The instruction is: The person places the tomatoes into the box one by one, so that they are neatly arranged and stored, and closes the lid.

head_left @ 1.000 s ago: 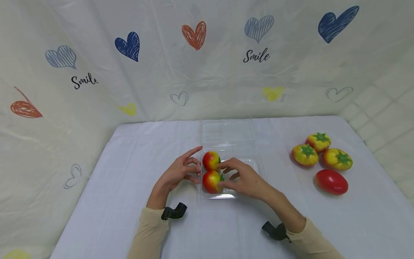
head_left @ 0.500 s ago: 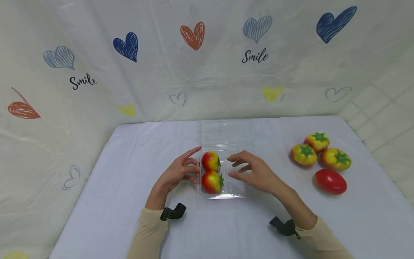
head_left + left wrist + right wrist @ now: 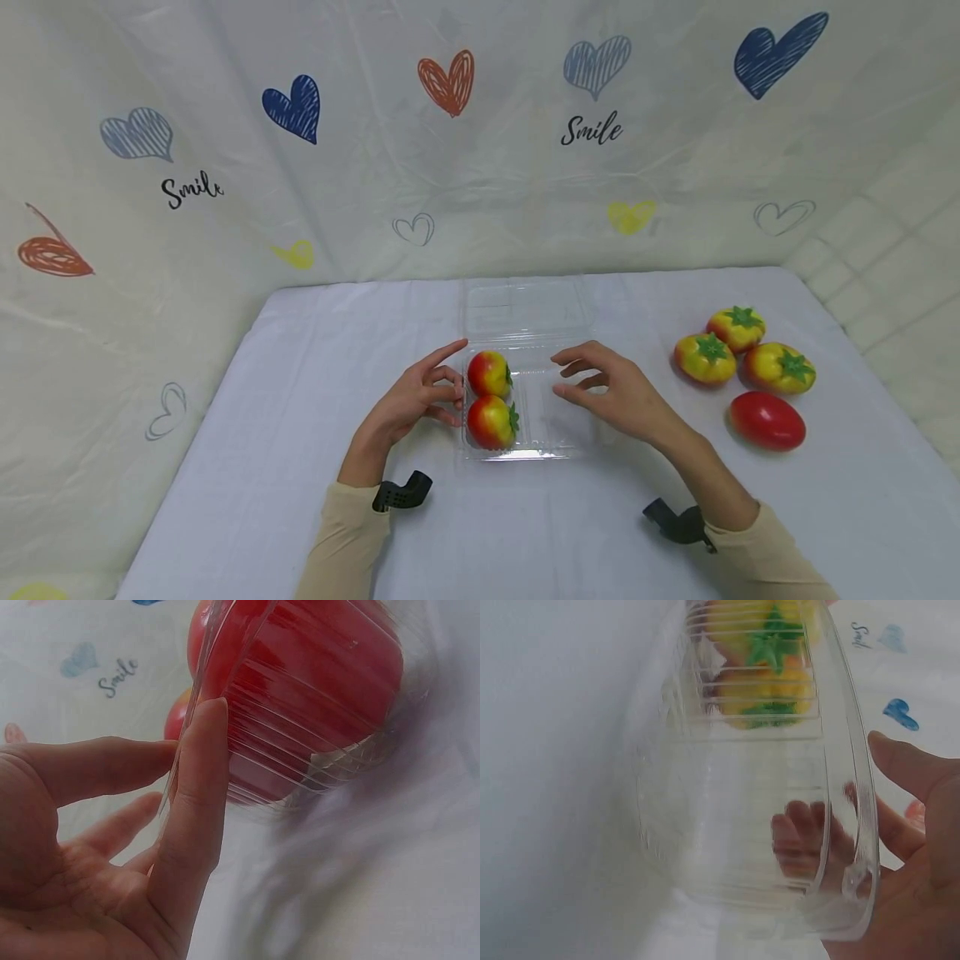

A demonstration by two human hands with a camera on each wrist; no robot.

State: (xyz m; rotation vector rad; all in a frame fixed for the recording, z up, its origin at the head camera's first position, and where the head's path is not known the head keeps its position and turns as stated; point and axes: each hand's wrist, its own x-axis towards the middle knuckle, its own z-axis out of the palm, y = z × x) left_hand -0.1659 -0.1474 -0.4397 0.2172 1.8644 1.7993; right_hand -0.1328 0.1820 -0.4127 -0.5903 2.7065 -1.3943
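A clear plastic clamshell container [image 3: 551, 429] lies on the table with its lid [image 3: 525, 308] folded back. Two red-and-yellow persimmon-like fruits with green leafy caps, one far [image 3: 489, 372] and one near [image 3: 491, 422], sit side by side in its left part. My left hand [image 3: 408, 400] pinches the container's left rim; the left wrist view shows thumb and finger on either side of the thin plastic edge [image 3: 196, 697]. My right hand [image 3: 622, 396] hovers over the container's right part, fingers loosely bent and holding nothing.
To the right on the white-covered table [image 3: 300, 350] lie three more yellow-red fruits with green caps, at the back [image 3: 737, 330], left [image 3: 706, 360] and right [image 3: 780, 369]. A smooth red oval fruit [image 3: 767, 422] lies in front of them. A heart-patterned cloth [image 3: 510, 167] hangs behind.
My right hand has let go of the nearer fruit and moved right, away from both fruits. The fruits stay in the container. My left hand has kept its place at the rim.
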